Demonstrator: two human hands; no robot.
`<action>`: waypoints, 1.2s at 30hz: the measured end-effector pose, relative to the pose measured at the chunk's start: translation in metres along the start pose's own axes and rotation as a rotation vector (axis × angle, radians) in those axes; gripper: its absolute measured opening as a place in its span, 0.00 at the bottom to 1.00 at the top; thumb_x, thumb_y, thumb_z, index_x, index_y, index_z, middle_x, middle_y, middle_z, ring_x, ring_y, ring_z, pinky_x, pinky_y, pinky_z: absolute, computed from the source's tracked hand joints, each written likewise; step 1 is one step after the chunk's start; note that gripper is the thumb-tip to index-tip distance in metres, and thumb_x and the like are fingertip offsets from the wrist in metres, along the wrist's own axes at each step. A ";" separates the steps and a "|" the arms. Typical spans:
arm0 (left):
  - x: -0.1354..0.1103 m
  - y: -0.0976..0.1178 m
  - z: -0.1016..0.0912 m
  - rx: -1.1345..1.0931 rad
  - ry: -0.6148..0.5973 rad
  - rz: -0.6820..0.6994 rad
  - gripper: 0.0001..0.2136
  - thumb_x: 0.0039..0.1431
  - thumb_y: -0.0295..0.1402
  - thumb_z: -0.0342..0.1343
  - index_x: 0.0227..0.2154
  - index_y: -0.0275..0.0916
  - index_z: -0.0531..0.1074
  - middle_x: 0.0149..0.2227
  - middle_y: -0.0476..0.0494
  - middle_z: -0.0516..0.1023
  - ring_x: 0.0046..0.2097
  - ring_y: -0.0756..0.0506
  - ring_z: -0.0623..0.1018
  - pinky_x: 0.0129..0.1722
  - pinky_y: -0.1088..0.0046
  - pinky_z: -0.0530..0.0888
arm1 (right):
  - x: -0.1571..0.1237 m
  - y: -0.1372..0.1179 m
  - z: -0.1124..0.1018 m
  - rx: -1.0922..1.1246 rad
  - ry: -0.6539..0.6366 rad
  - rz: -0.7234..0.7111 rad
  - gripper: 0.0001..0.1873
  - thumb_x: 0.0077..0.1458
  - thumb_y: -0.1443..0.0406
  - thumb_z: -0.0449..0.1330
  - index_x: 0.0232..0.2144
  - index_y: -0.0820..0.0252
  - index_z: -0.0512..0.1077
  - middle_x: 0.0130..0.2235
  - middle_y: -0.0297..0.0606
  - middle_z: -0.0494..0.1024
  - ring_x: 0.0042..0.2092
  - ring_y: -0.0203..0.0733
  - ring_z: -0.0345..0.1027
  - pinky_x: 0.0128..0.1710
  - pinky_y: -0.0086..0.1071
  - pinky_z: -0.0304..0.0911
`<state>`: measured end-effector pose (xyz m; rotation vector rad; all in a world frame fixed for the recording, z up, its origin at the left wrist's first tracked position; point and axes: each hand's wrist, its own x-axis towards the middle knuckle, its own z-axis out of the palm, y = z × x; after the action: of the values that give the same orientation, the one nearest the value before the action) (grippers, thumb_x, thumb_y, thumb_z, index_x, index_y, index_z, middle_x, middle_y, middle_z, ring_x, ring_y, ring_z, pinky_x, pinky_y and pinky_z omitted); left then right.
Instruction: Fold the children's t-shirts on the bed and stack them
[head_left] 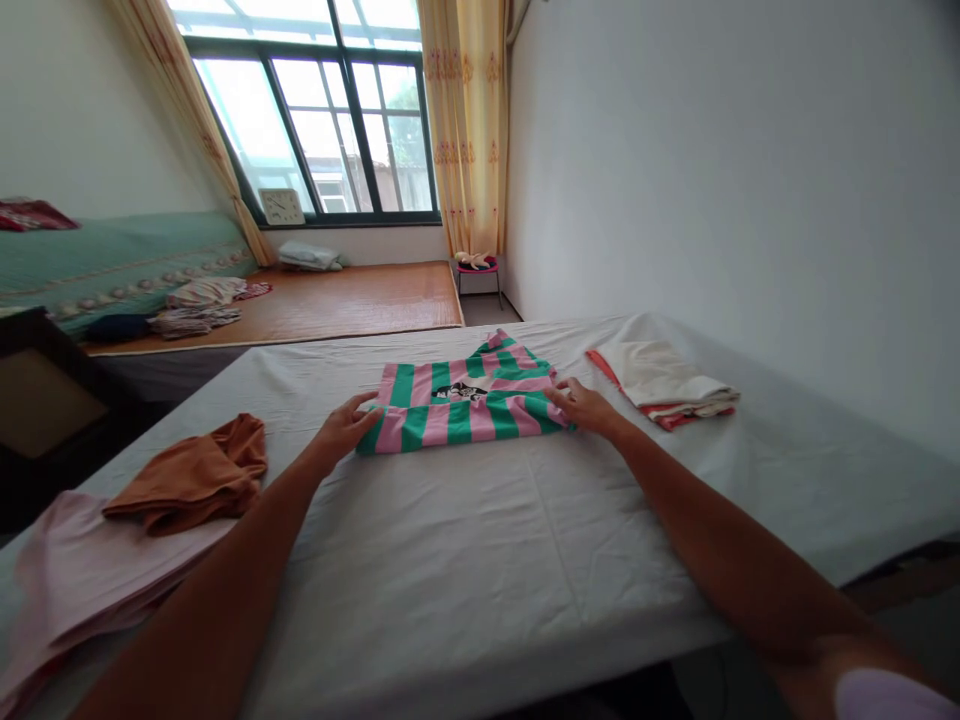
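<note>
A shirt (442,425) with pink and green stripes and a black-and-white print lies on the white-sheeted table (450,560). Its near part is folded over toward the print, and a narrower piece of it points away at the far right. My left hand (347,432) grips its near left corner, thumb on top and the fingers curled at the edge. At the opposite end, my right hand (581,405) pinches the right edge. Some fingertips are hidden by the cloth.
To the left lie a brown garment (199,475) and a pink garment (97,570) partly under it. A folded white and orange-red stack (667,380) rests at the right. Beyond are a bed (360,295) with clothes, a small stool (478,268) and a wall.
</note>
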<state>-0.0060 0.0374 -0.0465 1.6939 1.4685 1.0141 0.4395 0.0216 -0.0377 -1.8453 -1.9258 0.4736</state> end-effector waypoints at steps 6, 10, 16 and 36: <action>0.001 0.001 0.004 0.230 -0.034 0.166 0.29 0.49 0.52 0.56 0.52 0.39 0.72 0.47 0.43 0.77 0.48 0.42 0.74 0.49 0.69 0.70 | -0.013 0.009 -0.004 0.067 -0.078 -0.039 0.35 0.42 0.49 0.67 0.50 0.57 0.65 0.30 0.34 0.75 0.31 0.40 0.70 0.30 0.28 0.60; -0.002 0.006 0.003 0.242 -0.080 0.128 0.28 0.51 0.52 0.54 0.48 0.38 0.75 0.44 0.44 0.79 0.47 0.40 0.75 0.49 0.67 0.69 | -0.011 0.016 -0.013 0.513 -0.131 -0.209 0.29 0.51 0.53 0.61 0.53 0.57 0.63 0.31 0.32 0.73 0.32 0.36 0.66 0.32 0.28 0.60; -0.009 0.017 -0.021 0.204 -0.445 0.013 0.24 0.47 0.51 0.60 0.42 0.39 0.79 0.45 0.43 0.79 0.46 0.40 0.75 0.46 0.68 0.71 | -0.013 0.043 -0.038 0.611 -0.490 -0.249 0.21 0.49 0.53 0.64 0.38 0.65 0.74 0.31 0.37 0.73 0.32 0.35 0.63 0.32 0.28 0.58; -0.008 0.012 -0.039 0.525 -0.339 0.059 0.24 0.53 0.51 0.51 0.43 0.38 0.77 0.30 0.45 0.77 0.31 0.46 0.74 0.31 0.73 0.72 | -0.022 0.041 -0.054 0.299 -0.374 -0.158 0.24 0.48 0.46 0.59 0.24 0.63 0.68 0.22 0.30 0.63 0.25 0.30 0.54 0.25 0.26 0.51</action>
<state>-0.0355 0.0277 -0.0190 2.1556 1.5411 0.3454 0.5030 -0.0006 -0.0148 -1.4798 -2.0755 1.0515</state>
